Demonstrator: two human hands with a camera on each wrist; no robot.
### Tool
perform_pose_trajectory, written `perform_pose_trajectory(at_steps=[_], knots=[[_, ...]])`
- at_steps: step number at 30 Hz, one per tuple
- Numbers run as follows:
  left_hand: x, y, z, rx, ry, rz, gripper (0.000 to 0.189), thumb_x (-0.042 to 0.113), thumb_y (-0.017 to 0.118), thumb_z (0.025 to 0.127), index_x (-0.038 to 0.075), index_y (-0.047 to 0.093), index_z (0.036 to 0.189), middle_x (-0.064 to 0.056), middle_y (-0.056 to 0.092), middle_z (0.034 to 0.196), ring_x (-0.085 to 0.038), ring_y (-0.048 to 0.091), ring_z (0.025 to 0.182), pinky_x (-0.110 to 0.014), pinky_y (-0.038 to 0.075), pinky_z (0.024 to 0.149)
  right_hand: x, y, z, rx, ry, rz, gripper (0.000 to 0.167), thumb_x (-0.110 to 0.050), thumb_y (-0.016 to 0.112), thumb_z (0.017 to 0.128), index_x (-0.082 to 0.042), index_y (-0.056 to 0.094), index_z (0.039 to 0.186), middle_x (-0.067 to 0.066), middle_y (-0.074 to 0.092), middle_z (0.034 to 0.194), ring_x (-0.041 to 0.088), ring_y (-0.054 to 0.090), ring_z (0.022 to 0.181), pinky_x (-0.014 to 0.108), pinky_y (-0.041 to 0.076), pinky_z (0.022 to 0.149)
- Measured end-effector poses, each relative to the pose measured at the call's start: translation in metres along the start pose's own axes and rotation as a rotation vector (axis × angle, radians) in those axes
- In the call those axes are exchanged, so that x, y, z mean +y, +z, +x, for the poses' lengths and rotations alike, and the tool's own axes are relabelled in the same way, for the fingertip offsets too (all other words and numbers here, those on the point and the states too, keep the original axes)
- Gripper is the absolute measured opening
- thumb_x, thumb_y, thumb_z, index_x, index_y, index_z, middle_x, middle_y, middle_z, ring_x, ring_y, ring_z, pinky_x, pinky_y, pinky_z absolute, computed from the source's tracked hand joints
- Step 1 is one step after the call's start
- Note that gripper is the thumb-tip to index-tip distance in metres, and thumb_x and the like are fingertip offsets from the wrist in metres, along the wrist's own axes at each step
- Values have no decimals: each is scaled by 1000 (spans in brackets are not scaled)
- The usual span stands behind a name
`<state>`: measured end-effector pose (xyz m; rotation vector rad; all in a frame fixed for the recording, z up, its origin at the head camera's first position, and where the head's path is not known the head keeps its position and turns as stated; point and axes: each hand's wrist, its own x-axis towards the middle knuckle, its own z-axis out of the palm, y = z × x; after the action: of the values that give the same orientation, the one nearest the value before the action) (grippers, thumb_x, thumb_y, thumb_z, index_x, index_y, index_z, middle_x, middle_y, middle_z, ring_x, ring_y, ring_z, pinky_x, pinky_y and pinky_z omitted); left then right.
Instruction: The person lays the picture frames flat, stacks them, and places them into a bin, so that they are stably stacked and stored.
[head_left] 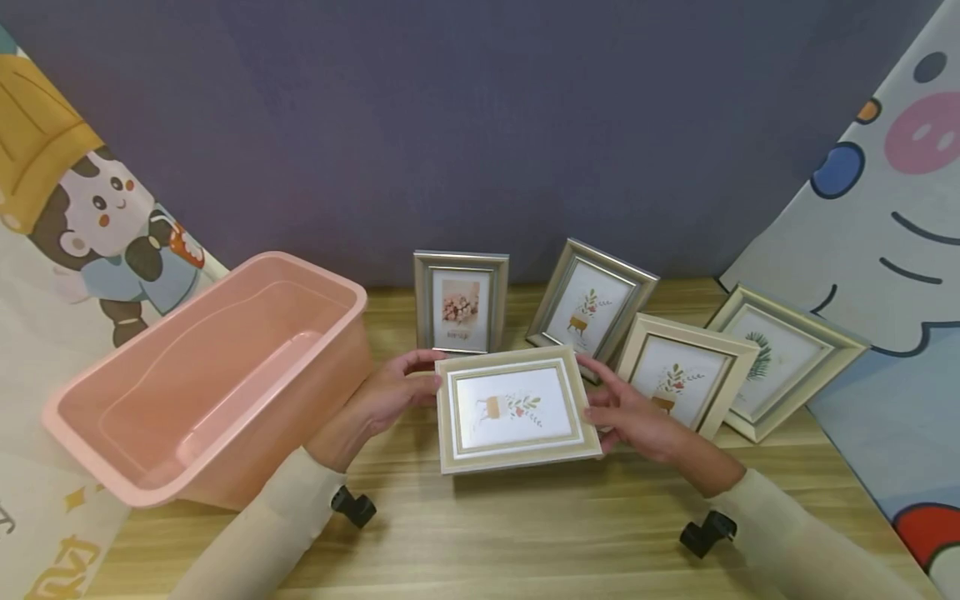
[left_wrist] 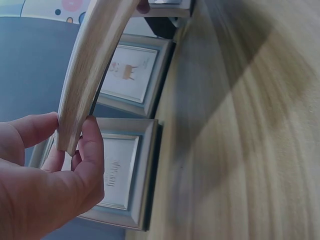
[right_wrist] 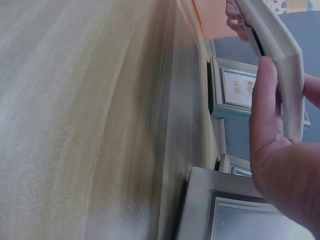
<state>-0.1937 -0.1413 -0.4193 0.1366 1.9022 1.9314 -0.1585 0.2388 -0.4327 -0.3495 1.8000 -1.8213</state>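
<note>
Though cream outside, the held picture frame (head_left: pixel 517 412) whitish within.

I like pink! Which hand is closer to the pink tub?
Left. The left hand is beside the tub, holding one end of the picture frame; the right hand is farther, at the other end.

Wall (head_left: pixel 480 125): dark blue-grey, plain, standing behind the table (head_left: pixel 540 533). Table: light brown top, streaked wood grain, slight sheen in the right wrist view; a broad shadow crosses it in the left wrist view. Left panel (head_left: pixel 30 333): pale, printed with a cartoon figure (head_left: pixel 112 217) in a yellow hat. Right panel (head_left: pixel 795 258): pale, printed with a pink snout (head_left: pixel 926 133) and blue spot (head_left: pixel 837 170). Light: soft, shadows mostly faint from above.
</note>
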Motion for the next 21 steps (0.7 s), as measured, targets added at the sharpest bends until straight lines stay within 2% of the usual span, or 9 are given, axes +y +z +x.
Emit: perform_pose_trajectory(at_steps=[4,12,16,21], knots=[[-7,-1,2,-5,-13,9,49,-4,58,97,-9,44,144,-12,54,124,-12,64,92,-28,59,83,4,2,-1,3,23,-19,92,-7,61,100,-19,-3,164,5,71,114,24,74,85,36,62,61],[-16,-3,1,22,-72,29,48,-2,59,97,-9,45,142,-6,57,108,-14,64,79,-28,58,75,14,11,-1,47,104,-73,86,-14,60,101,-19,3,165,11,61,110,25,70,89,44,63,64],[-21,-3,1,30,-95,30,48,-2,59,97,-9,45,143,-5,58,108,-15,65,77,-29,59,75,18,16,-1,61,130,-82,86,-14,61,101,-19,4,165,12,58,107,24,66,87,46,63,65],[-27,-3,2,33,-106,53,47,-3,59,96,-8,47,141,-9,57,114,-16,63,83,-31,58,77,23,18,-1,56,136,-72,86,-11,61,100,-18,4,165,12,61,103,24,68,86,46,63,64]])
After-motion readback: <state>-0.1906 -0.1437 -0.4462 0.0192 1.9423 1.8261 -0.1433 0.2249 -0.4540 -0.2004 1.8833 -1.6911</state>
